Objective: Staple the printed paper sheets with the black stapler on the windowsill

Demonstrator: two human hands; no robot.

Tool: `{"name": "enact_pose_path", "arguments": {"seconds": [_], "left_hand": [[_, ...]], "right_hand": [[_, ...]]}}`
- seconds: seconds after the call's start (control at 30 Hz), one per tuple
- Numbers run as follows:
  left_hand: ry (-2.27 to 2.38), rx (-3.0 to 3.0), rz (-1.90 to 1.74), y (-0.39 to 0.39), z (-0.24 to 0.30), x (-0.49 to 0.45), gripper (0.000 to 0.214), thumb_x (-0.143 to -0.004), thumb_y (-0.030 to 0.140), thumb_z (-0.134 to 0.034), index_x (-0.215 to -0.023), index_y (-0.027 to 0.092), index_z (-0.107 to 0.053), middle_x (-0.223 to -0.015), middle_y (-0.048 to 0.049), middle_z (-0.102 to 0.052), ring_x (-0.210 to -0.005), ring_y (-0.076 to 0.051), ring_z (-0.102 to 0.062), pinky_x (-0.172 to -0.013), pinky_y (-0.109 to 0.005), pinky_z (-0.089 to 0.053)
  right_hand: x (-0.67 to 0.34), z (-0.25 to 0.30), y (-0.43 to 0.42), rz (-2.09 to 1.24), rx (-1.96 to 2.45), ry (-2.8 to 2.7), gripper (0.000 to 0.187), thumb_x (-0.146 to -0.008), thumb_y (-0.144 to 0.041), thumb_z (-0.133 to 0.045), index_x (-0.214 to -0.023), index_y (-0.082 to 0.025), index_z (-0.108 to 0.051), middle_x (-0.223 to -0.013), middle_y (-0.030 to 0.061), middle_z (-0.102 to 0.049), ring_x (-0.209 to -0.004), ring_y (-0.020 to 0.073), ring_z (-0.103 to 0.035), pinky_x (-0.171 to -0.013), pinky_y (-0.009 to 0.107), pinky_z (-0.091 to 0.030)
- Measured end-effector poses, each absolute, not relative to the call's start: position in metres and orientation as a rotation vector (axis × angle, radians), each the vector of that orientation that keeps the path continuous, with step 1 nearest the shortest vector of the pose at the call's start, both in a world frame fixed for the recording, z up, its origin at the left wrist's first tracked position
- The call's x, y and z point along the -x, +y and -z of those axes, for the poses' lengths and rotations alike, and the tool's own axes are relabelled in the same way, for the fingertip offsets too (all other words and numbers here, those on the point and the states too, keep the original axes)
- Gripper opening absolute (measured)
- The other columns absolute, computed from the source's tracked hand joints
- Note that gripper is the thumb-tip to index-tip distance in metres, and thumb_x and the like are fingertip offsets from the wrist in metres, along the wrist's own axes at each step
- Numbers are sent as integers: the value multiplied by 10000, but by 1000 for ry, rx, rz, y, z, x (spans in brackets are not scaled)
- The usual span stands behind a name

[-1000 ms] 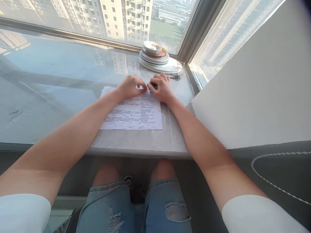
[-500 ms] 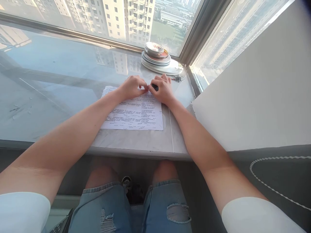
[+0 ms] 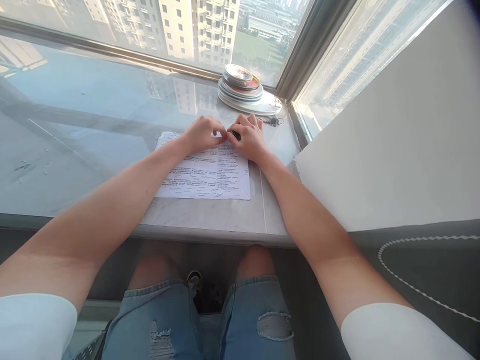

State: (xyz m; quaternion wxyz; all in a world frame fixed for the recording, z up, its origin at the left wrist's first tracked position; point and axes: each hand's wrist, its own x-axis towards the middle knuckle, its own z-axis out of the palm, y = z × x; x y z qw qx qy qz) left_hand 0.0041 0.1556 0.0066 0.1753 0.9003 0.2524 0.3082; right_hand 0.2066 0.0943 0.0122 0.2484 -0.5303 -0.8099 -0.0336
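Note:
Printed paper [image 3: 232, 172] lies on the windowsill, with short dark slivers or marks scattered over its sheet. My left hand [image 3: 204, 134] is over the paper's far edge, thumb and forefinger closed in a pinch; what is between them is too small to make out. Fingertip to fingertip with it, my right hand [image 3: 248, 137] is closed round a small black object [image 3: 236, 135], mostly hidden by the fingers. Its kind does not show.
Stacked plates [image 3: 242, 92] stand in the window corner, with a key ring [image 3: 273, 121] in front. Small slivers and crumbs [image 3: 24, 166] lie on the sill [image 3: 93, 150] at left. A white wall [image 3: 382, 130] borders the right; a beaded cord [image 3: 382, 250] hangs below.
Both hands stay together over the paper's far edge, fingers in nearly the same pose. The whole view has shifted very slightly.

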Motion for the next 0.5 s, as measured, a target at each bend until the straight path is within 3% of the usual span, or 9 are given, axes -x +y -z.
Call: {"name": "enact_pose_path", "arguments": {"seconds": [0.27,0.5], "left_hand": [[808,-2478,-899,162,-5,-3,181,-833,356,-665,-908,260,-798,-822,-14,-751,-800,-210,-649,-900,-394,-501],[815,-2491,-888,162,-5,-1,228,-831,392,-646,-912,247,-801,-844,-20,-757,-760,-197,-650,-857,-371,-525]], "right_hand": [[-202,-10,90,154,1463,-2197,426,-1052,-463,-334,-954,-215,-667,-1206,134,-591,-1262,409,-442,-1097,707,-256],[-194,-5,87,162,1476,-2213,388,-1047,-464,-361,-995,-213,-654,-1246,145,-568,-1303,407,-413,-1145,738,-157]]}}
